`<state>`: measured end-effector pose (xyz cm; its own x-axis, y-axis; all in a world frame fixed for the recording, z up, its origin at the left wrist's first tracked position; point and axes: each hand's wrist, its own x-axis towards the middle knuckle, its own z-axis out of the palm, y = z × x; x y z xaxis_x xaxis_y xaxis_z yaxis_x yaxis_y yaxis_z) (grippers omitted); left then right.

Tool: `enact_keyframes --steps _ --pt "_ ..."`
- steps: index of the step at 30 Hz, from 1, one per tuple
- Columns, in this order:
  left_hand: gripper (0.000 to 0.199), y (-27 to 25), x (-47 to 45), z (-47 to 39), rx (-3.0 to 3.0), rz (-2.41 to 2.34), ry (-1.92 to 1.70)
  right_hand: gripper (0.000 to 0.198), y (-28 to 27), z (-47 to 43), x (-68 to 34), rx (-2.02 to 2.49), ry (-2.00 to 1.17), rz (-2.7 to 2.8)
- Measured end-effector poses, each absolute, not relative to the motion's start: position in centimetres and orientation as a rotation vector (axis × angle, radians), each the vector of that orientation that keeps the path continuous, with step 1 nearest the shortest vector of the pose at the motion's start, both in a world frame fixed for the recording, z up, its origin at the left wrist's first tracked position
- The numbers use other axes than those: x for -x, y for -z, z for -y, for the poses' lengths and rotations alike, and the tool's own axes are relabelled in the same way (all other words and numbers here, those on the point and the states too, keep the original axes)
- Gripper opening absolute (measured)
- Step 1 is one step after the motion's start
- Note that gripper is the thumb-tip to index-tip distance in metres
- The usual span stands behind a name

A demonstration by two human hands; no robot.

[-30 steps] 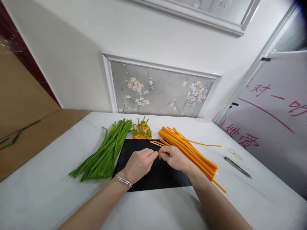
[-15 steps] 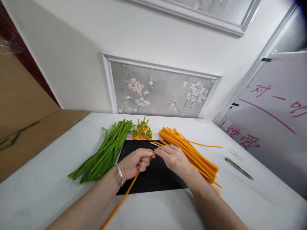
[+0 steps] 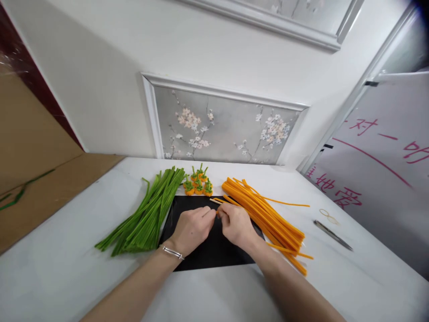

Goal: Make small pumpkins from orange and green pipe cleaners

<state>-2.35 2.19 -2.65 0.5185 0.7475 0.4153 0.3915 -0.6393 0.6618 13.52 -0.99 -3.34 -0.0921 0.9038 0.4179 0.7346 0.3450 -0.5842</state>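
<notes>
Strip (image 3: 217,212) of orange material at frame centre is pinched narrowly between left hand (image 3: 192,226) and right hand (image 3: 237,222) above the black mat (image 3: 214,248), presumably for fine control, with green bundle (image 3: 147,219) centre-left and orange bundle (image 3: 264,214) centre-right probably for reach.

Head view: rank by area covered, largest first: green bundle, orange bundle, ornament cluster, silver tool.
1. Green bundle and orange bundle: too alike to rank
2. Ornament cluster
3. Silver tool
</notes>
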Motion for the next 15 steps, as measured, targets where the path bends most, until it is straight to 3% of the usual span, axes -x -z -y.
enact_keyframes --steps 4,8,15 --pt "0.023 3.0 2.6 -2.0 -2.395 -0.933 -1.006 0.023 2.9 0.9 -13.7 1.378 -0.622 1.798" --pt "0.023 3.1 2.7 -1.9 -2.396 -0.958 -1.027 0.017 2.2 1.2 -14.0 1.307 -0.797 1.824" --pt "0.022 1.8 2.1 -1.8 -2.129 -0.916 -0.89 0.02 1.9 1.6 -14.6 1.353 -0.464 1.858"
